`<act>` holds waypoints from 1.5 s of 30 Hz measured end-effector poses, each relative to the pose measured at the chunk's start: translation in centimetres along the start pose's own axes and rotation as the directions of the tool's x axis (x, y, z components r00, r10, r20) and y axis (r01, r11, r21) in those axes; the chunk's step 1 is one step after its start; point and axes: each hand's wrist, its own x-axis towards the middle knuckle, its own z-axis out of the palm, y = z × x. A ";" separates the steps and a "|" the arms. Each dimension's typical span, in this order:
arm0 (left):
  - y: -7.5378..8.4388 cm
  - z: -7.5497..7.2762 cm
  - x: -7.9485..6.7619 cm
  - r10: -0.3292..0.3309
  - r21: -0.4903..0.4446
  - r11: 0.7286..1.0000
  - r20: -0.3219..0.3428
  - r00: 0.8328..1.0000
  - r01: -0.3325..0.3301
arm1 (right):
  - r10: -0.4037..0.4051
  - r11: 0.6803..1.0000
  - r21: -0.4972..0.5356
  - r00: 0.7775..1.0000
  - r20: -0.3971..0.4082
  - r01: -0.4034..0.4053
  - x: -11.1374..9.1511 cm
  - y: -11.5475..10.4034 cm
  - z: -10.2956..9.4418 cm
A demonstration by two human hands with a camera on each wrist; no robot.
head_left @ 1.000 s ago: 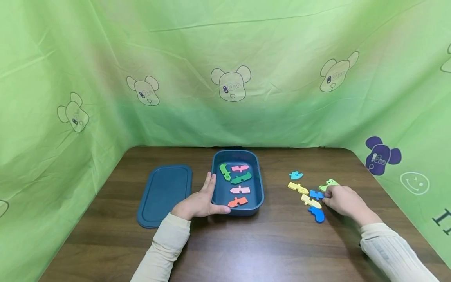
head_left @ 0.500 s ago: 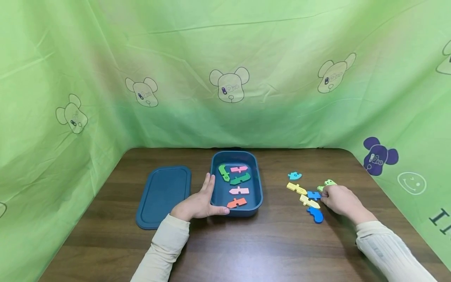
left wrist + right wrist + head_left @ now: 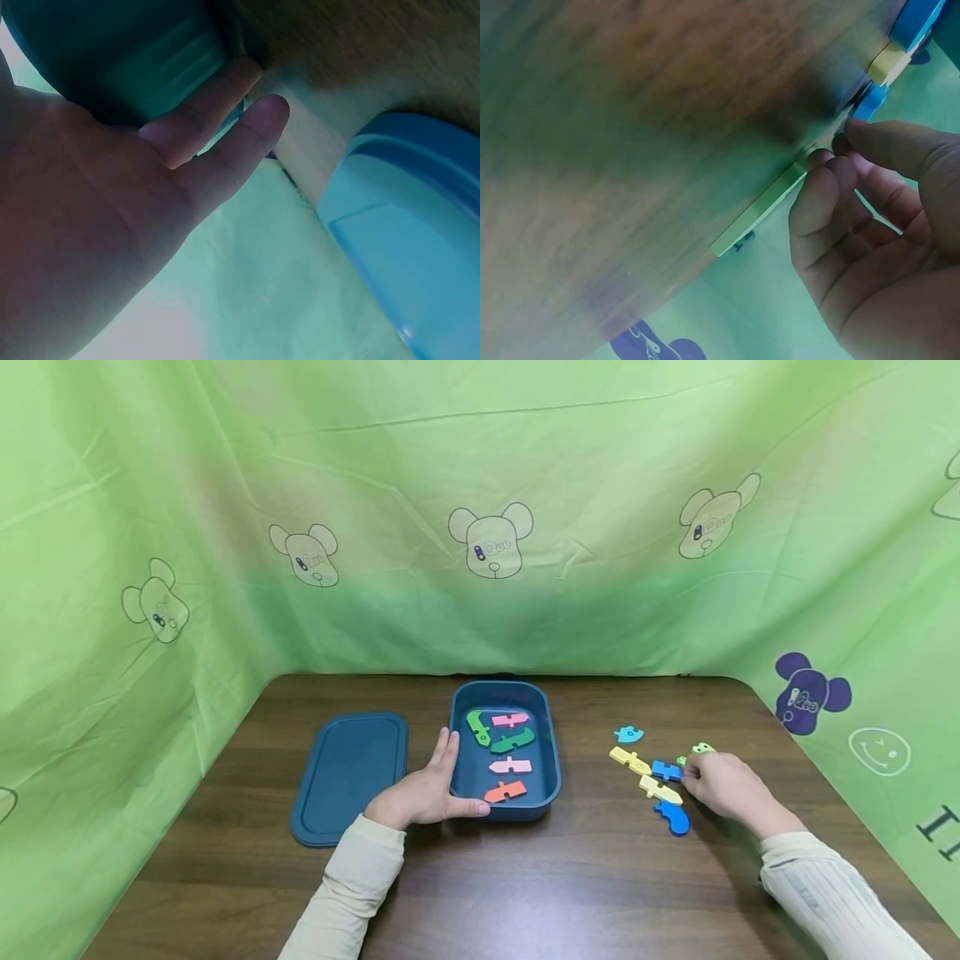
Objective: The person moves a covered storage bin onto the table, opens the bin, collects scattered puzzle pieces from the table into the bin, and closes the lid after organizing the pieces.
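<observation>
My left hand (image 3: 420,789) lies against the left wall and near corner of a dark blue plastic box (image 3: 557,777), fingers extended along its side and thumb at the near rim. In the left wrist view two fingers (image 3: 232,150) reach past the box wall (image 3: 150,67). My right hand (image 3: 731,785) is bent down over loose puzzle pieces on the right, its fingertips right at a blue piece (image 3: 667,770) and beside a light green piece (image 3: 702,747). In the right wrist view its thumb and fingers are curled close together by the green piece's edge (image 3: 761,210); I cannot tell whether they pinch anything.
Inside the box lie green, pink and orange puzzle pieces (image 3: 506,792). A blue lid (image 3: 351,777) lies flat left of it. Yellow pieces (image 3: 660,791), a blue curved piece (image 3: 673,818) and a turquoise piece (image 3: 628,734) lie near the right hand. A green curtain (image 3: 487,618) borders the table.
The small blue piece by the right fingertips has shifted slightly left, and less of the light green piece shows. The left hand and box have stayed put.
</observation>
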 end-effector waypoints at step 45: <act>-0.1 0.0 0.0 0.009 0.006 1.000 0.003 1.000 -0.009 | -0.259 0.964 -0.014 0.929 -0.266 0.265 1.7 -3.2 -0.8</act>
